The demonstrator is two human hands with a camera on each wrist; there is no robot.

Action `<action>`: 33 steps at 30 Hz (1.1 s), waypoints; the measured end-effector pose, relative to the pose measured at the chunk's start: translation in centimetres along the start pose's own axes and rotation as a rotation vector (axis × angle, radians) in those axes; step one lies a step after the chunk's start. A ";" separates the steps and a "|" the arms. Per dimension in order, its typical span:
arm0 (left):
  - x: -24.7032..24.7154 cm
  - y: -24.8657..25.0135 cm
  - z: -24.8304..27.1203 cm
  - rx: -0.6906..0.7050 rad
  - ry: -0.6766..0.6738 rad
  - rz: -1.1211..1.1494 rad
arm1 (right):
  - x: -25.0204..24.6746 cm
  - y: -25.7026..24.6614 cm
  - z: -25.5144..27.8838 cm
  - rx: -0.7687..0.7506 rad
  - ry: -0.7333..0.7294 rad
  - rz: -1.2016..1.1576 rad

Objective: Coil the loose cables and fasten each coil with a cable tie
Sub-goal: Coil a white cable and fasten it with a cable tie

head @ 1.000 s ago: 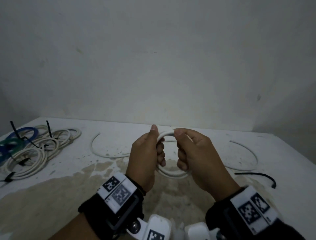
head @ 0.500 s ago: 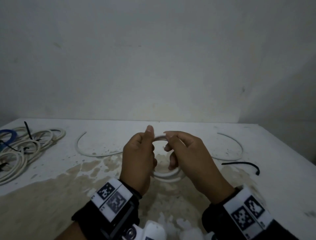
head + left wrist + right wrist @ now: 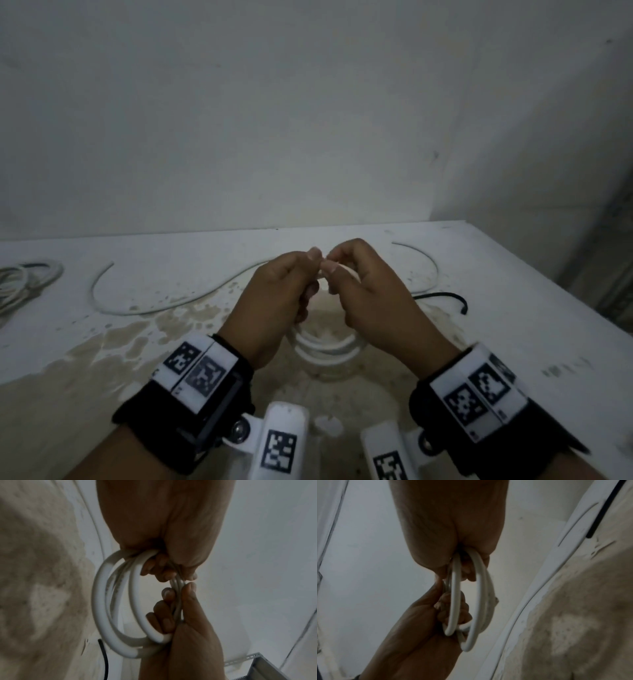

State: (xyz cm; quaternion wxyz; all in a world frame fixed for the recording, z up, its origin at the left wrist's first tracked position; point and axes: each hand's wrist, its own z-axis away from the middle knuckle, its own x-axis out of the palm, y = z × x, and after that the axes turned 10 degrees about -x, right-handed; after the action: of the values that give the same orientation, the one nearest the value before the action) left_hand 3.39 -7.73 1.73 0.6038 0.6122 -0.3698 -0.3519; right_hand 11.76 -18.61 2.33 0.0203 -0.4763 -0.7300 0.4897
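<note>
A white cable coil (image 3: 325,346) of a few loops hangs between my hands above the table. My left hand (image 3: 310,274) grips the coil's top left, fingers curled round the loops. Beside it, my right hand (image 3: 337,270) pinches the bunched strands, thumbs almost touching. The left wrist view shows the coil (image 3: 102,601) under my left hand (image 3: 163,568), with my right hand (image 3: 178,595) pinching from below. In the right wrist view the coil (image 3: 455,601) passes through both fists. A loose white tail (image 3: 137,310) curves over the table to the left. A black cable tie (image 3: 445,296) lies to the right.
Finished white coils (image 3: 24,277) lie at the far left edge. Another white arc (image 3: 431,267) curves behind the black tie. The white table (image 3: 513,308) is stained brown near me, meets a wall behind and ends at the right. A metal shelf corner (image 3: 257,666) shows low on the right.
My hands have drawn closer together at the top of the coil, thumbs now almost meeting. The view has swung right, so the pile of finished coils has nearly left the frame.
</note>
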 end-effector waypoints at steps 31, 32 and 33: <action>-0.1 -6.4 -1.7 -0.249 0.191 0.439 | -11.4 14.8 -1.5 0.612 -0.556 1.155; -0.3 -6.4 -1.8 -0.243 0.198 0.446 | -11.5 15.2 -1.3 0.616 -0.558 1.156; -0.5 -6.5 -1.8 -0.238 0.207 0.454 | -11.5 15.4 -1.1 0.624 -0.552 1.150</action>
State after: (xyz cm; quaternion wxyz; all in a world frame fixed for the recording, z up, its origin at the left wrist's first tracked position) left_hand 4.92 -6.48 -4.69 0.7694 0.4713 -0.3899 -0.1840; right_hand 29.06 -25.04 -3.38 -0.2917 -0.6165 -0.1672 0.7119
